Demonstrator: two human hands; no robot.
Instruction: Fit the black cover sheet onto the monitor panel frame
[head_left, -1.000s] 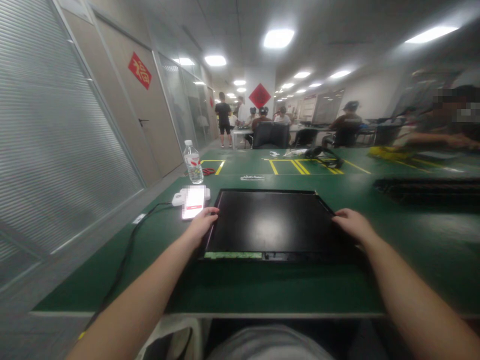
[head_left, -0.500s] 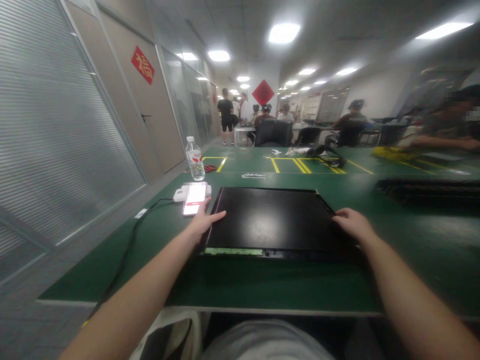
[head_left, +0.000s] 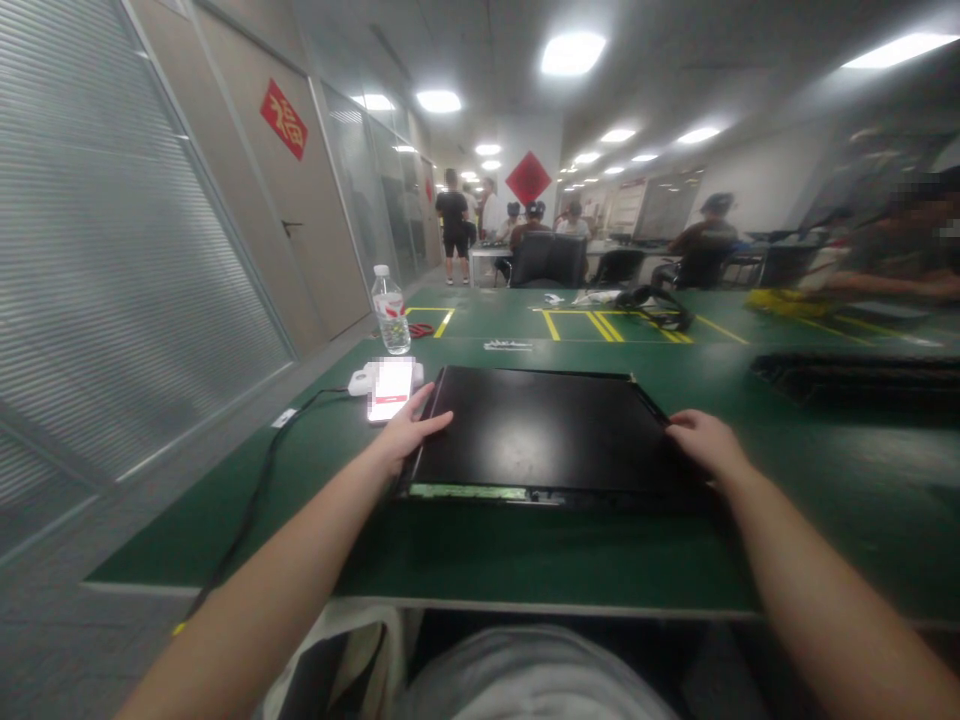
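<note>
A flat black display panel [head_left: 547, 430] lies on the green table in front of me, with a pale green strip along its near edge. My left hand [head_left: 409, 435] grips its left edge, the thumb over the top surface and the fingers along the side. On the opposite side, my right hand [head_left: 709, 447] has its fingers closed at the right edge; some fingertips are hidden. Just beyond my left hand is a phone [head_left: 391, 390] with a lit screen, resting against a white power strip [head_left: 360, 382].
A water bottle [head_left: 391, 315] stands behind the phone, near red-handled scissors [head_left: 421, 329]. A black cable [head_left: 259, 490] runs off the table's left side. Dark equipment [head_left: 862, 380] lies at right. A person [head_left: 892, 250] sits at far right; several others are farther back.
The whole scene sits slightly higher in the picture. My left fingers have shifted a little towards the panel's left edge. My right hand keeps its place on the panel.
</note>
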